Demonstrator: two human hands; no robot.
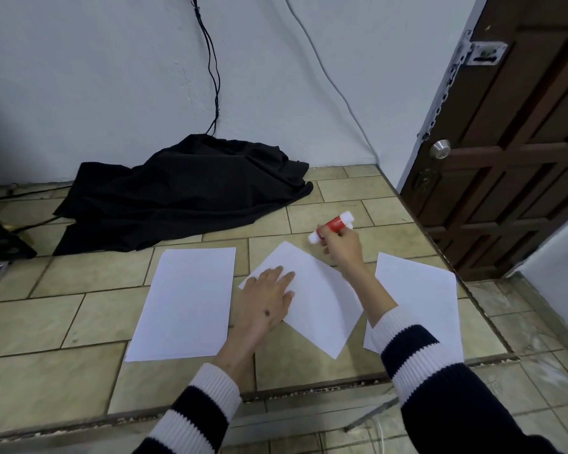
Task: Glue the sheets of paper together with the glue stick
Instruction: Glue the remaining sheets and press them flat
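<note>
Centre frame: tilted white paper sheet [312, 299] is pressed onto the tan tiled surface [89, 309] by the flat, straight-fingered left hand [269, 301]. Red-and-white glue stick [332, 226] is gripped above its upper corner by the right hand [341, 245].

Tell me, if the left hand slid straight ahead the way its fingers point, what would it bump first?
The left hand lies flat on the middle sheet, fingers pointing up and right. It would probably meet the right hand holding the glue stick, though that hand may be raised higher.
</note>
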